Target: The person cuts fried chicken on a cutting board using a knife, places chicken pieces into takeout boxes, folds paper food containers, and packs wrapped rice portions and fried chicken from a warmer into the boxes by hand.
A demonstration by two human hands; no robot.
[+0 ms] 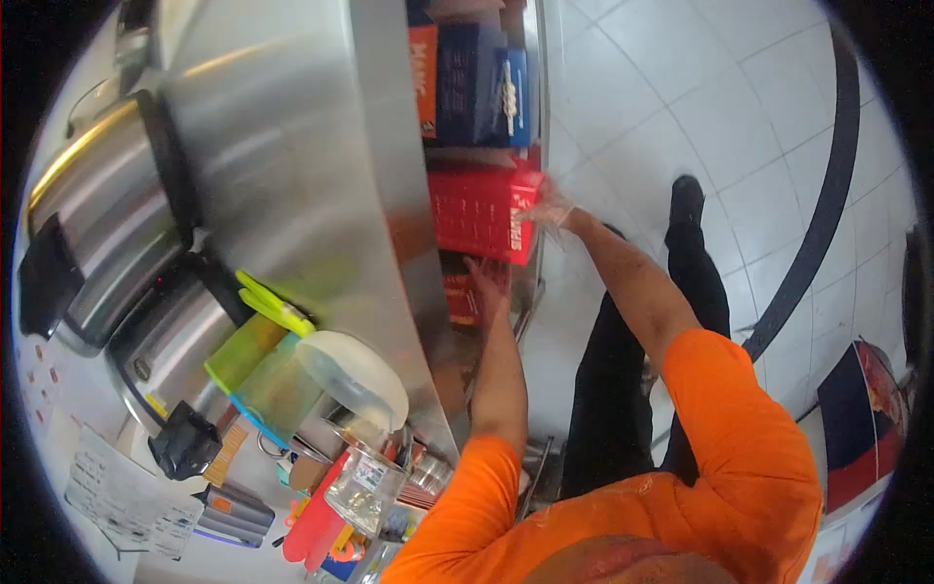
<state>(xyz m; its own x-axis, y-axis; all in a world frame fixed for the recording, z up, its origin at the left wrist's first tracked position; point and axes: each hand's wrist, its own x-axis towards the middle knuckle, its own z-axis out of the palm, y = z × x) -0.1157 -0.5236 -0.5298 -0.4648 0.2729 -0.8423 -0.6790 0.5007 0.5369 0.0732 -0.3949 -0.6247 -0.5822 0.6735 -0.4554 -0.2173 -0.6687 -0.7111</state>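
A large red box (479,206) with white lettering sits on a shelf under the steel counter. My right hand (553,208), slightly blurred and apparently in a clear glove, grips its outer end. Against the box's lower side in the view, my left hand (489,284) presses with its fingers partly spread. Beside the red box stand dark blue boxes (472,88) and an orange one (422,78). Another red package (461,300) shows behind my left hand.
The steel counter (282,165) has a sharp front edge beside my left arm. On it stand two steel appliances (107,224), green-handled tools (272,302), plastic containers (355,375) and clear tubs (365,492). A dark strip (817,224) curves across the tiled floor (623,88).
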